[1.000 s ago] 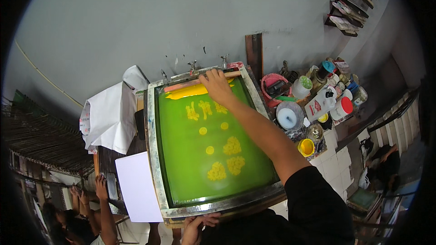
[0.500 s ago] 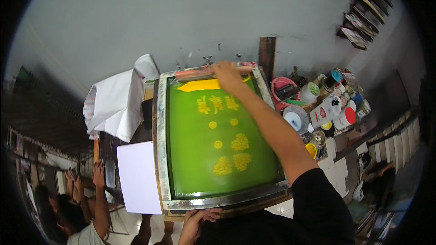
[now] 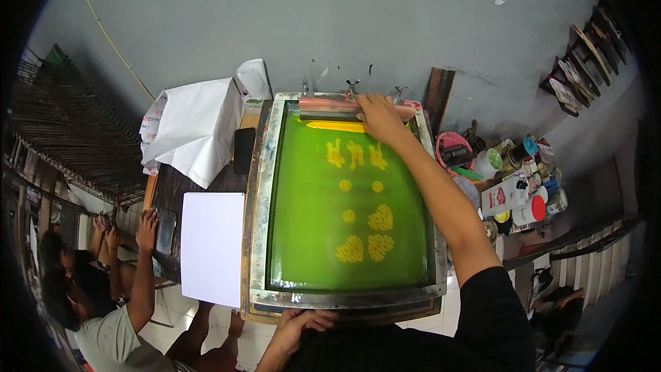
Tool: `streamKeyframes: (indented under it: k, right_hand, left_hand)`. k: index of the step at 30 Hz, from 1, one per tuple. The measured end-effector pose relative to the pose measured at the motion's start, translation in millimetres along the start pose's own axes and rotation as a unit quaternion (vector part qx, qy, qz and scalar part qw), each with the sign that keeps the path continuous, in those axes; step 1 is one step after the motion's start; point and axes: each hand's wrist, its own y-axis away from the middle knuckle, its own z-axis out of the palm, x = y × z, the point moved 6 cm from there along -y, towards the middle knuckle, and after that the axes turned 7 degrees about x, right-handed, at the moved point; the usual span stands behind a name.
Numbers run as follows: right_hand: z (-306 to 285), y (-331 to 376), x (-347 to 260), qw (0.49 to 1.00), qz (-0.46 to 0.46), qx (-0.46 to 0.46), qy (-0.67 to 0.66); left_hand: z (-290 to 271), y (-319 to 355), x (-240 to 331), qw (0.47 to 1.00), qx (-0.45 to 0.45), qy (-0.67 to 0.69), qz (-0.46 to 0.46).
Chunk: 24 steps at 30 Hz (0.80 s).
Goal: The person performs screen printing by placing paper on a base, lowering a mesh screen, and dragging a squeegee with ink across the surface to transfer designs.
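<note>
A green screen-printing screen [image 3: 296, 186] in a worn metal frame [image 3: 259, 234] lies before me, with yellow lettering, small round marks and leaf-like shapes showing in it. At its far end my right hand [image 3: 381, 118] grips a squeegee [image 3: 327, 106] with a reddish-brown handle and a dark lower edge. A strip of yellow ink [image 3: 334, 126] lies along the squeegee's near side. My left hand [image 3: 297, 327] is at the near side of the frame, its fingers curled against the edge; part of it is hidden below.
White paper [image 3: 212, 248] lies left of the screen, near a black phone [image 3: 244, 150] and a crumpled white sheet [image 3: 196, 120]. Another person's hand [image 3: 147, 229] rests on the dark table beside another phone [image 3: 165, 232]. Jars, bottles and a pink basket [image 3: 451, 143] crowd the right.
The view has turned, so the screen sits further right and straighter. The squeegee sits closer to the yellow ink, whose visible strip is thinner. My left hand stays at the near edge.
</note>
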Motion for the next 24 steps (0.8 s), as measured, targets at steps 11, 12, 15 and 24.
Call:
streamKeyframes:
  k: [11,12,15,24]
  right_hand:
    - [8,-1,0,0.998,-0.004,0.064,0.018]
    - [10,-2,2,0.998,0.009,0.064,0.029]
    - [15,-6,-2,0.997,0.014,0.065,0.042]
    - [6,-8,2,0.997,0.025,0.051,0.052]
  left_hand:
    - [-1,4,4,1.000,0.000,0.003,0.013]
    - [-2,4,4,1.000,0.003,0.003,0.016]
    - [-1,3,3,1.000,-0.013,-0.009,0.026]
    - [-3,2,4,1.000,-0.014,-0.018,0.011]
